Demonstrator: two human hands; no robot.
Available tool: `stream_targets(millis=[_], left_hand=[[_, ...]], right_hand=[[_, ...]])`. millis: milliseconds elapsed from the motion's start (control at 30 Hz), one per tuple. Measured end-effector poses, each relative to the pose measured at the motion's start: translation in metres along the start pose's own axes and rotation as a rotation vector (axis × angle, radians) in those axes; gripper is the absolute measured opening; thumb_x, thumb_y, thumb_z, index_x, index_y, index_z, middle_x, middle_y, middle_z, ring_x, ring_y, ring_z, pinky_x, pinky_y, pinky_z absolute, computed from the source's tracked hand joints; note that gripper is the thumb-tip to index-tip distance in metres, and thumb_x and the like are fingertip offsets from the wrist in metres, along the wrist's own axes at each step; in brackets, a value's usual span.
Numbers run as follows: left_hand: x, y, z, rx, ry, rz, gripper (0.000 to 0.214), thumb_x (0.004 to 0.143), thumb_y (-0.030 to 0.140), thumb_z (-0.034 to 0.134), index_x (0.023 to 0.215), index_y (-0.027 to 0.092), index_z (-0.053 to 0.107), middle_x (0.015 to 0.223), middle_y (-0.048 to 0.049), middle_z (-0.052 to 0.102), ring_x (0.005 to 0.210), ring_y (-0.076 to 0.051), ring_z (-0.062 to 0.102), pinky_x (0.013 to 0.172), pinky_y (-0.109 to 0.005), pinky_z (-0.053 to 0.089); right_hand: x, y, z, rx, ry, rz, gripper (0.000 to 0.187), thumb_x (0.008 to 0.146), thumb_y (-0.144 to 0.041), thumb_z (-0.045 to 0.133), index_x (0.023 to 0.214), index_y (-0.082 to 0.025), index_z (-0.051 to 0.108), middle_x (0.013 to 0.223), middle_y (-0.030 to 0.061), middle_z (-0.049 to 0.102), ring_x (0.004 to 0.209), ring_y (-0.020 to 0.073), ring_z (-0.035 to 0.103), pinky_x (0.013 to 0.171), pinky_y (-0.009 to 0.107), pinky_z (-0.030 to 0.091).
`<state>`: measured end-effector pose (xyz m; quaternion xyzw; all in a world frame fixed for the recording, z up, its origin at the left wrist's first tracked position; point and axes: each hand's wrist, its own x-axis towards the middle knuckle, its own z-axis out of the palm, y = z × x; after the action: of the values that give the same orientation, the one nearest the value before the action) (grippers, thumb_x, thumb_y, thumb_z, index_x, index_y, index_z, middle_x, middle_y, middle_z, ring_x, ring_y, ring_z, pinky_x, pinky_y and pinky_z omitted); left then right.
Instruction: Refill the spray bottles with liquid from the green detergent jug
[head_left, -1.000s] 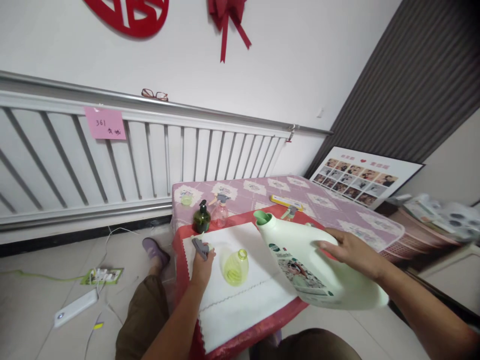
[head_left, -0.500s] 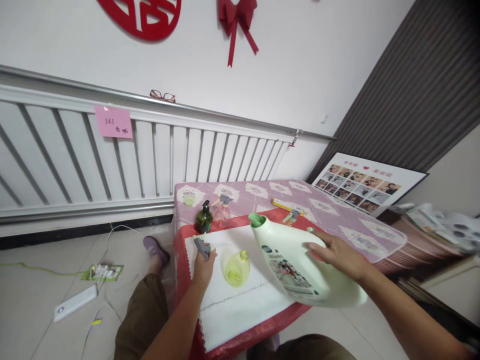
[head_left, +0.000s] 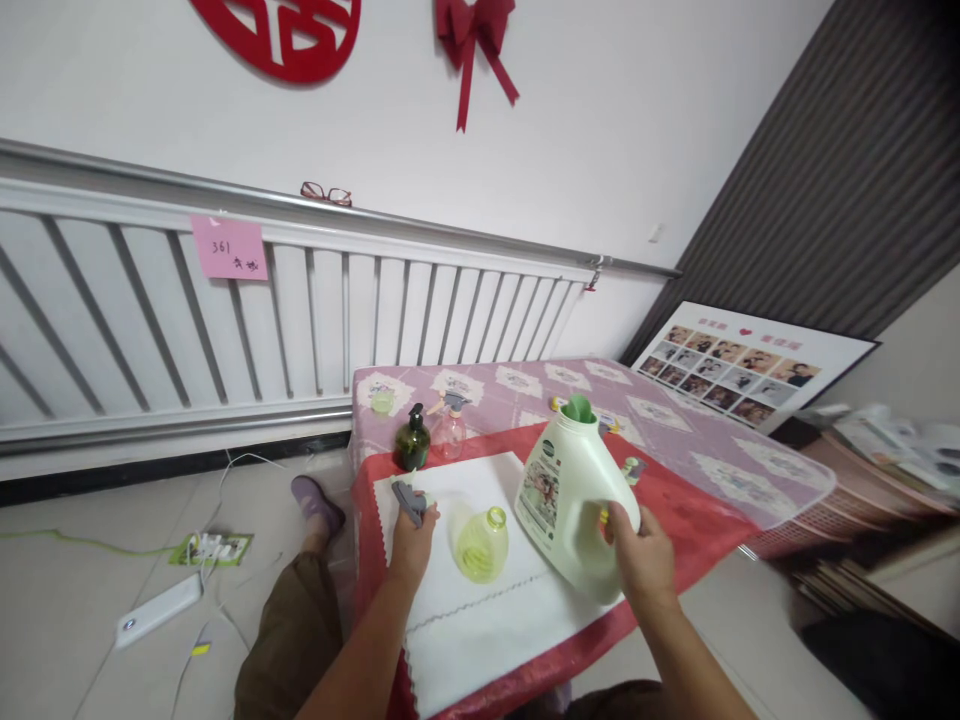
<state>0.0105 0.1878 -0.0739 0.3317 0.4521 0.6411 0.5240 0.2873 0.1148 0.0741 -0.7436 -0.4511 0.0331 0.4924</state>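
Note:
My right hand (head_left: 646, 562) is closed round the handle of a large pale green detergent jug (head_left: 574, 500), which leans slightly, its green spout at the top uncapped. My left hand (head_left: 412, 545) grips a grey spray trigger head (head_left: 410, 500) over the left part of the white cloth (head_left: 472, 660). Between the hands, a translucent yellow-green bottle (head_left: 482, 548) stands on the cloth with its neck open. Behind it are a dark green pump bottle (head_left: 412, 440) and a clear pink spray bottle (head_left: 450, 430). Whether the jug's base touches the cloth I cannot tell.
A red cloth (head_left: 694, 485) lies under the white one on a table with a purple patterned cover (head_left: 517, 380). Partly behind the jug is another spray head (head_left: 634, 468). A small green cup (head_left: 382, 402) sits at the far left corner. A radiator (head_left: 300, 310) runs behind.
The jug has swung from a strong tilt to nearly upright, its spout moving right and up. My right hand has come down and closer with it. My left hand stays nearly still.

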Motion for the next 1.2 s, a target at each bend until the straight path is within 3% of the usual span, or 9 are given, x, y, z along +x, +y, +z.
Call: stream_targets(millis=[167, 233, 333, 400, 467, 600, 667, 800, 1200], left_hand=[[0.0, 0.001, -0.001, -0.008, -0.001, -0.01, 0.048, 0.067, 0.042, 0.076, 0.104, 0.019, 0.056, 0.091, -0.0027, 0.067, 0.079, -0.017, 0.068, 0.078, -0.031, 0.052], [-0.001, 0.002, -0.001, -0.013, 0.001, -0.014, 0.048, 0.067, 0.041, 0.076, 0.104, 0.019, 0.056, 0.091, -0.0032, 0.067, 0.08, -0.017, 0.068, 0.078, -0.031, 0.052], [-0.001, 0.003, 0.0, -0.014, 0.007, -0.021, 0.047, 0.067, 0.04, 0.076, 0.104, 0.019, 0.055, 0.091, -0.0039, 0.068, 0.079, -0.018, 0.068, 0.078, -0.032, 0.052], [-0.001, 0.003, 0.0, -0.011, 0.011, -0.021, 0.048, 0.067, 0.039, 0.076, 0.104, 0.019, 0.055, 0.091, -0.0039, 0.068, 0.079, -0.018, 0.069, 0.078, -0.033, 0.052], [-0.001, 0.003, 0.0, -0.005, 0.013, -0.015, 0.048, 0.067, 0.039, 0.076, 0.105, 0.019, 0.055, 0.091, -0.0035, 0.068, 0.08, -0.018, 0.069, 0.08, -0.033, 0.052], [-0.001, 0.002, -0.001, 0.021, 0.018, -0.005, 0.045, 0.071, 0.038, 0.074, 0.107, 0.019, 0.054, 0.089, -0.0021, 0.067, 0.08, -0.017, 0.068, 0.079, -0.032, 0.052], [-0.001, 0.0, -0.001, 0.031, 0.016, -0.002, 0.044, 0.071, 0.038, 0.074, 0.106, 0.019, 0.055, 0.088, -0.0015, 0.067, 0.079, -0.016, 0.068, 0.078, -0.031, 0.052], [0.0, -0.001, -0.001, 0.027, 0.007, -0.001, 0.045, 0.071, 0.04, 0.074, 0.106, 0.019, 0.054, 0.088, -0.0012, 0.066, 0.078, -0.016, 0.068, 0.076, -0.029, 0.052], [0.0, 0.004, 0.002, -0.017, 0.018, -0.016, 0.05, 0.066, 0.045, 0.077, 0.104, 0.02, 0.056, 0.092, -0.0032, 0.066, 0.08, -0.018, 0.068, 0.076, -0.031, 0.053]], right_hand=[[-0.026, 0.024, -0.001, 0.029, -0.019, 0.075, 0.035, 0.077, -0.055, 0.052, 0.066, -0.022, 0.054, 0.062, 0.0013, 0.059, 0.061, 0.0199, 0.055, 0.057, 0.031, 0.044], [-0.033, 0.023, -0.007, 0.104, -0.008, 0.068, 0.035, 0.077, -0.054, 0.055, 0.083, -0.02, 0.059, 0.077, 0.003, 0.063, 0.071, 0.0213, 0.058, 0.065, 0.033, 0.046], [-0.046, 0.01, -0.014, 0.233, 0.161, 0.019, 0.046, 0.076, -0.05, 0.061, 0.11, -0.019, 0.055, 0.106, 0.0079, 0.06, 0.092, 0.0235, 0.058, 0.081, 0.038, 0.047], [-0.059, -0.003, -0.012, 0.295, 0.208, -0.038, 0.052, 0.074, -0.046, 0.066, 0.116, -0.02, 0.051, 0.114, 0.0098, 0.058, 0.098, 0.0246, 0.057, 0.088, 0.041, 0.046], [-0.076, -0.015, 0.001, 0.322, 0.08, -0.105, 0.056, 0.071, -0.044, 0.07, 0.118, -0.022, 0.05, 0.114, 0.0105, 0.059, 0.101, 0.0262, 0.058, 0.089, 0.043, 0.047], [-0.108, -0.026, 0.051, 0.271, -0.35, -0.107, 0.08, 0.067, -0.041, 0.073, 0.136, -0.024, 0.037, 0.128, 0.0136, 0.057, 0.119, 0.0317, 0.054, 0.095, 0.049, 0.047], [-0.118, -0.024, 0.078, 0.267, -0.426, -0.098, 0.089, 0.066, -0.039, 0.073, 0.142, -0.024, 0.03, 0.137, 0.0143, 0.052, 0.128, 0.0326, 0.049, 0.101, 0.052, 0.043], [-0.119, -0.017, 0.113, 0.285, -0.423, -0.103, 0.087, 0.065, -0.034, 0.073, 0.14, -0.022, 0.032, 0.139, 0.014, 0.05, 0.131, 0.0334, 0.046, 0.109, 0.052, 0.036], [-0.083, -0.019, 0.166, 0.307, -0.355, -0.167, 0.074, 0.064, -0.035, 0.073, 0.13, -0.024, 0.04, 0.129, 0.011, 0.056, 0.121, 0.0316, 0.053, 0.105, 0.053, 0.041]])
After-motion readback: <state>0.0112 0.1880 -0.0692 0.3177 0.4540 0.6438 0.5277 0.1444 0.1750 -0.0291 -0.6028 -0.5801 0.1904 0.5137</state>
